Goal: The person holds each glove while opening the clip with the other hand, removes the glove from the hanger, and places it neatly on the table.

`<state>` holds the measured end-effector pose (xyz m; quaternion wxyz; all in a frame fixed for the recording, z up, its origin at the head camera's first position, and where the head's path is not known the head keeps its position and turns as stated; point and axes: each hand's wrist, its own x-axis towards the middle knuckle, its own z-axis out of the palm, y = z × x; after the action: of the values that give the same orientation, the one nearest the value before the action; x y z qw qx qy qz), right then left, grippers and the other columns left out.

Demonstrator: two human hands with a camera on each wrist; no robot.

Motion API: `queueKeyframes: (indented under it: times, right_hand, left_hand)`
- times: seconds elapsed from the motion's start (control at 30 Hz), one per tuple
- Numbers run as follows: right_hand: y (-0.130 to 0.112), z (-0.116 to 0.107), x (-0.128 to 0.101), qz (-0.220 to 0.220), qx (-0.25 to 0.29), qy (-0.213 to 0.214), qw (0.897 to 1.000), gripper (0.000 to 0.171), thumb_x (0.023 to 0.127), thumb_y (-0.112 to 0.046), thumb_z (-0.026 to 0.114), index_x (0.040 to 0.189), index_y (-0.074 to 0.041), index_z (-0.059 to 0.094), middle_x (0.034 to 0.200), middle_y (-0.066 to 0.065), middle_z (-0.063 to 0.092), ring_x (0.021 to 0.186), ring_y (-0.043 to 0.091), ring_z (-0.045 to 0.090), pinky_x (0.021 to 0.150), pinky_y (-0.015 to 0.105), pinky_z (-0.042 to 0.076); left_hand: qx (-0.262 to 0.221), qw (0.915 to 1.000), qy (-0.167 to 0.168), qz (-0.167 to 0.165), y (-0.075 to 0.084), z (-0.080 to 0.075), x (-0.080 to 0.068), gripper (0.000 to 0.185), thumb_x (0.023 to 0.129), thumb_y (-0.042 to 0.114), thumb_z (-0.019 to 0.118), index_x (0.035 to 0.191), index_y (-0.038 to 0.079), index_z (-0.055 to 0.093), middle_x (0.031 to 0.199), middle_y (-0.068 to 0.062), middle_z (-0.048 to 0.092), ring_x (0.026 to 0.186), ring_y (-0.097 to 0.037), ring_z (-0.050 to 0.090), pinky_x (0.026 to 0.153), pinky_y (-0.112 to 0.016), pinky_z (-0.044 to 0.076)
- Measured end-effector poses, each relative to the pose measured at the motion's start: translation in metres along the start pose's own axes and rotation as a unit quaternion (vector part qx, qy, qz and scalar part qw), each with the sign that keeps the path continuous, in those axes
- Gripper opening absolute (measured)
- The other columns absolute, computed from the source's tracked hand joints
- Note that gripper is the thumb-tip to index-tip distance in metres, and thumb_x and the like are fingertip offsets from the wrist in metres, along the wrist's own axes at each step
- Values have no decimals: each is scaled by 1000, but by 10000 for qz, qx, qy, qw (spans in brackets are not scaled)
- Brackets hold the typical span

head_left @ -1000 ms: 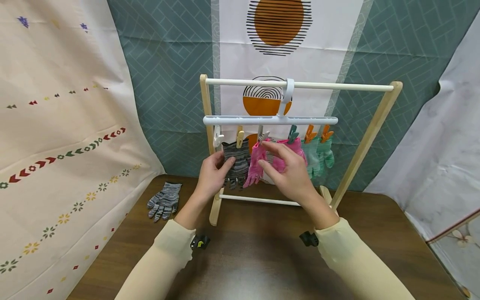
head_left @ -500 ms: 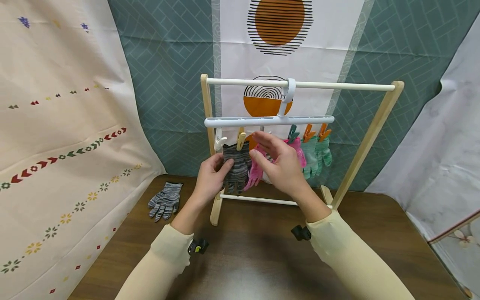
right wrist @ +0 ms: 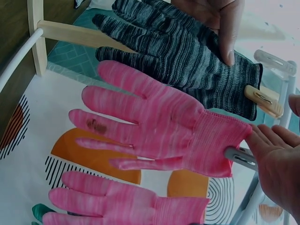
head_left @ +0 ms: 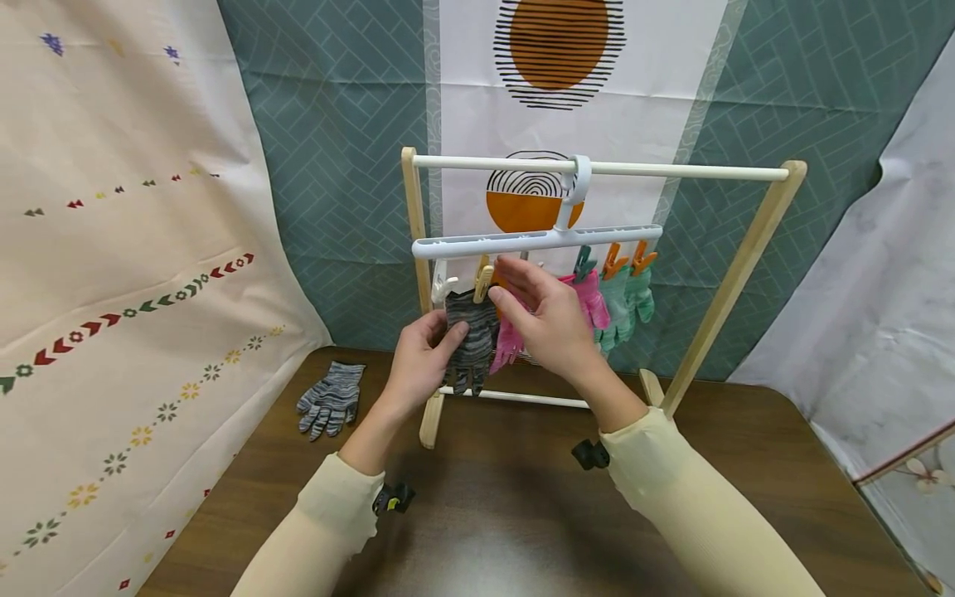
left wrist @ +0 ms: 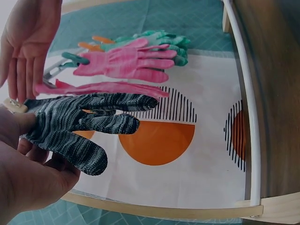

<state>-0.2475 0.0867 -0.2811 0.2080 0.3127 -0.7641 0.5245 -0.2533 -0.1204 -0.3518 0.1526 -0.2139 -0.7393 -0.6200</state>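
A dark grey striped glove [head_left: 473,342] hangs by its cuff from a pale yellow clothespin [right wrist: 262,100]. My left hand [head_left: 419,358] pinches this glove near the cuff, thumb in front and fingers behind. My right hand [head_left: 558,325] is raised just right of it with fingers extended, thumb tip near the yellow clothespin. In the right wrist view its fingertips are right at the cuff of a pink glove [right wrist: 161,119], beside a grey clothespin [right wrist: 241,157]. The clothespins hang from a white clip hanger [head_left: 515,242].
A wooden rack with a white rail [head_left: 671,172] bears the hanger. Farther right hang another pink glove [head_left: 592,298], green gloves [head_left: 615,307] and orange clothespins [head_left: 615,262]. A white clothespin [head_left: 443,286] is at the left end. A grey striped glove [head_left: 332,400] lies on the brown table [head_left: 485,514].
My right hand has moved left from the pink glove's clothespin towards the yellow one. The hanger has turned, its left end nearer. My left hand keeps hold of the grey glove.
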Motion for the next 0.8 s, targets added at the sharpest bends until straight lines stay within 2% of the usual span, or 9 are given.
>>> queueKeyframes:
  times: [0.17, 0.57, 0.8]
  right_hand:
    - [1, 2, 5, 27, 0, -40, 10000, 49, 106, -15, 69, 148, 4, 56, 147, 17, 62, 135, 30, 61, 109, 39, 49]
    - [2, 5, 11, 273, 244, -205, 9991, 44, 109, -16, 63, 148, 3, 57, 139, 15, 67, 126, 25, 65, 107, 39, 52]
    - [4, 9, 12, 161, 250, 15, 9996, 40, 110, -17, 62, 144, 5, 61, 129, 14, 72, 115, 24, 69, 102, 39, 55]
  left_hand:
    - [-60, 10000, -61, -3, 3, 1, -4, 27, 109, 17, 64, 124, -4, 70, 106, -17, 75, 93, -22, 70, 78, -27, 58]
    - [-76, 9998, -166, -16, 5, 6, -9, 27, 109, 17, 63, 124, -5, 70, 107, -17, 75, 93, -22, 69, 77, -28, 57]
    - [-121, 9996, -256, 46, 4, 9, -9, 29, 110, 17, 62, 127, -4, 69, 109, -17, 75, 94, -22, 71, 78, -29, 58]
